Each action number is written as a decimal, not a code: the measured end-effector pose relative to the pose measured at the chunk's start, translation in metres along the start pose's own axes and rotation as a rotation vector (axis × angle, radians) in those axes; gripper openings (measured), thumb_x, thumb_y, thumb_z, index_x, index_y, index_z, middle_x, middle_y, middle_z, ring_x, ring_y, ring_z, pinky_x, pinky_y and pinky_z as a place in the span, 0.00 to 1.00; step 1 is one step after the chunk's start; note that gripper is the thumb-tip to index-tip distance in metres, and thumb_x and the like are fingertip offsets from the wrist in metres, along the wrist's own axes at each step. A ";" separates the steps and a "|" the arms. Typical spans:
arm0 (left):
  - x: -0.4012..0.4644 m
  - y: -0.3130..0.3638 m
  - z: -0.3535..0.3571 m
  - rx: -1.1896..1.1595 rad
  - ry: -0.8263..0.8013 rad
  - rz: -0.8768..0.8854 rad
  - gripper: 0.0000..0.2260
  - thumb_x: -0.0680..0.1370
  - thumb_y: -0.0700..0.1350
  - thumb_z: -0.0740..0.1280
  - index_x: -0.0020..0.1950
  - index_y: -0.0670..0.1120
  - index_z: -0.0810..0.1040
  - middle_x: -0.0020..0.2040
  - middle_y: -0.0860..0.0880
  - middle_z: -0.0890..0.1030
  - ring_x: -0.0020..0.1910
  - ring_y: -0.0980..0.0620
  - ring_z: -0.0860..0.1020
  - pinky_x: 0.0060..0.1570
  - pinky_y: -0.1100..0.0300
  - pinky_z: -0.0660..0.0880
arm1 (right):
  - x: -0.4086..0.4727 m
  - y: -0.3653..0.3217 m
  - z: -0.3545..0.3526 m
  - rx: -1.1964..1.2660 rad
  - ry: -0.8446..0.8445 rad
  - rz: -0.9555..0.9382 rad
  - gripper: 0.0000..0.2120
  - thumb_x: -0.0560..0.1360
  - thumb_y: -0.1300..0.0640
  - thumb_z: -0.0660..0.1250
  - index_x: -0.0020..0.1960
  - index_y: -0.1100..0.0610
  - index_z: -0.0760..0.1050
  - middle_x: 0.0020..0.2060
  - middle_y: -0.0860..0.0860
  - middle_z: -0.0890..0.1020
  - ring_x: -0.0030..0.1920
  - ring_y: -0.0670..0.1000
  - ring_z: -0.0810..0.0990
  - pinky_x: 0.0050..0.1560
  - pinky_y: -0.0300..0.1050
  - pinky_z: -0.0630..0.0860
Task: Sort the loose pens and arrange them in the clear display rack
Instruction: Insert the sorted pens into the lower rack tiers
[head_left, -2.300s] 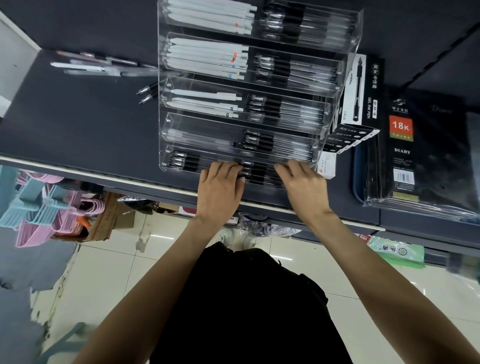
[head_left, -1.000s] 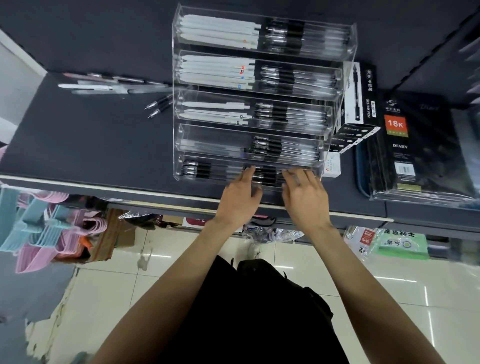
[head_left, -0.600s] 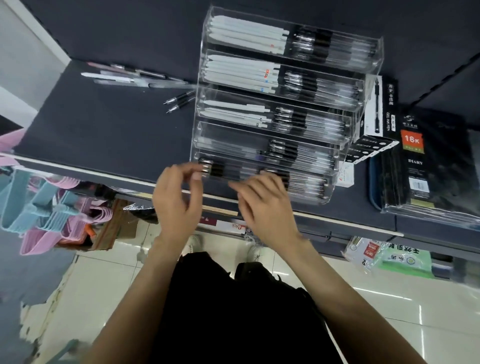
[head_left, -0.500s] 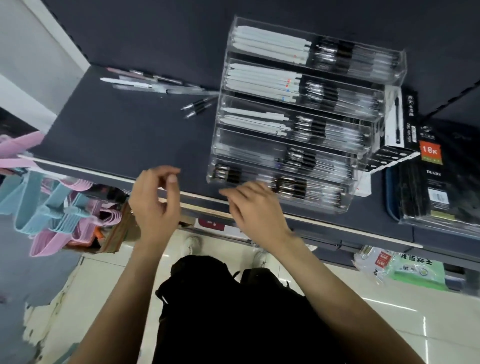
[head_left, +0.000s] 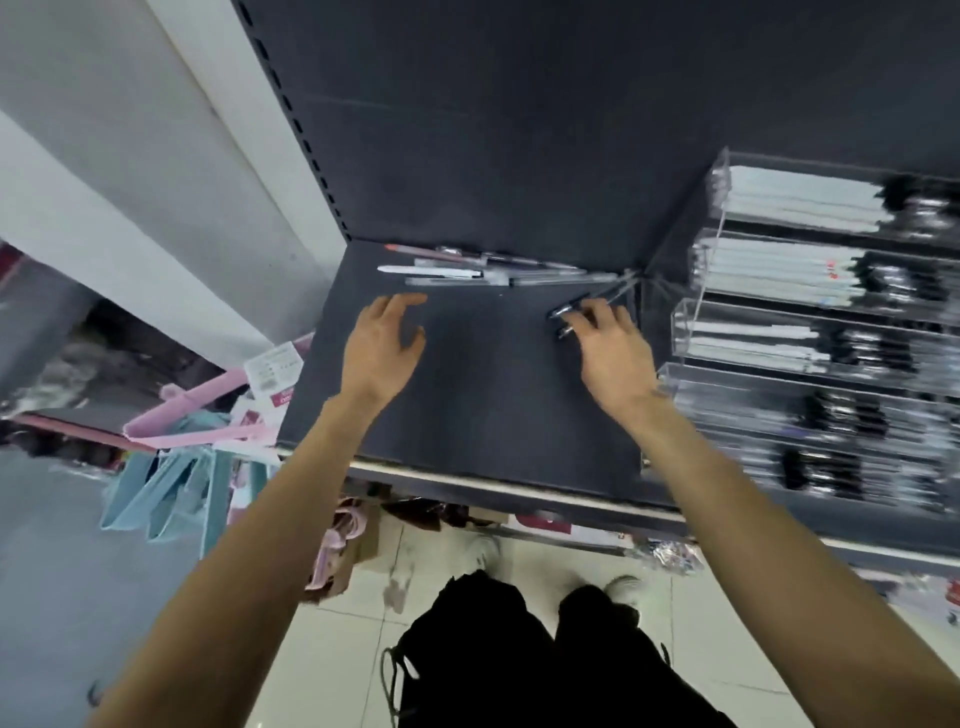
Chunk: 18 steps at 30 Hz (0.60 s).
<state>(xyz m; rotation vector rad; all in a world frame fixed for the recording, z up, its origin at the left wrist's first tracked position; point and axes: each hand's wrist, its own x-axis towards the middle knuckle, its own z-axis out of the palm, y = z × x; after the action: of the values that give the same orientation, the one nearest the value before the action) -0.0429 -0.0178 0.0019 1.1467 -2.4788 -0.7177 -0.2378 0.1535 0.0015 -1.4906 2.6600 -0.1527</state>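
Note:
The clear tiered display rack (head_left: 709, 260) stands at the right of the dark shelf (head_left: 483, 410), its tiers filled with white and black pens, blurred. A row of loose pens (head_left: 467, 272) lies along the shelf's back edge. Two black pens (head_left: 563, 318) lie just left of the rack. My right hand (head_left: 613, 353) reaches over them, fingertips touching them with the fingers spread. My left hand (head_left: 382, 345) hovers open above the shelf, just in front of the loose row, holding nothing.
Pink and blue hangers (head_left: 176, 457) hang below the shelf's left end. A white pillar (head_left: 156, 156) rises at the left. The shelf's back panel (head_left: 519, 130) stands right behind the loose pens. Floor tiles show below.
Both hands left the rack's front tier and moved left and back across the shelf. The right hand now reaches the two black pens; the left opened near the loose row. My view swung left.

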 end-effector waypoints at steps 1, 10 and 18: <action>0.013 -0.002 0.003 0.027 -0.031 0.026 0.17 0.77 0.39 0.65 0.66 0.44 0.74 0.61 0.42 0.76 0.59 0.40 0.72 0.56 0.51 0.70 | 0.010 0.002 0.003 -0.051 -0.052 0.058 0.30 0.71 0.72 0.61 0.71 0.57 0.65 0.67 0.59 0.66 0.64 0.63 0.67 0.62 0.57 0.71; 0.082 0.009 0.047 0.207 -0.202 0.214 0.22 0.79 0.45 0.62 0.72 0.47 0.67 0.71 0.48 0.69 0.70 0.45 0.63 0.68 0.51 0.60 | 0.048 -0.008 0.023 0.006 -0.185 0.431 0.19 0.80 0.55 0.56 0.70 0.56 0.63 0.71 0.63 0.60 0.64 0.65 0.64 0.61 0.58 0.68; 0.098 0.059 0.080 0.321 -0.395 0.422 0.32 0.76 0.64 0.61 0.74 0.47 0.64 0.69 0.48 0.69 0.69 0.47 0.64 0.70 0.52 0.57 | 0.051 -0.013 0.021 0.222 -0.058 0.291 0.30 0.74 0.70 0.60 0.74 0.54 0.60 0.67 0.60 0.64 0.63 0.61 0.68 0.59 0.51 0.72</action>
<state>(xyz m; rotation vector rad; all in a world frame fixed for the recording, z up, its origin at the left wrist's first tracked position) -0.1789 -0.0365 -0.0239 0.5631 -3.1163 -0.4671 -0.2509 0.1019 -0.0195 -1.0176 2.6712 -0.3625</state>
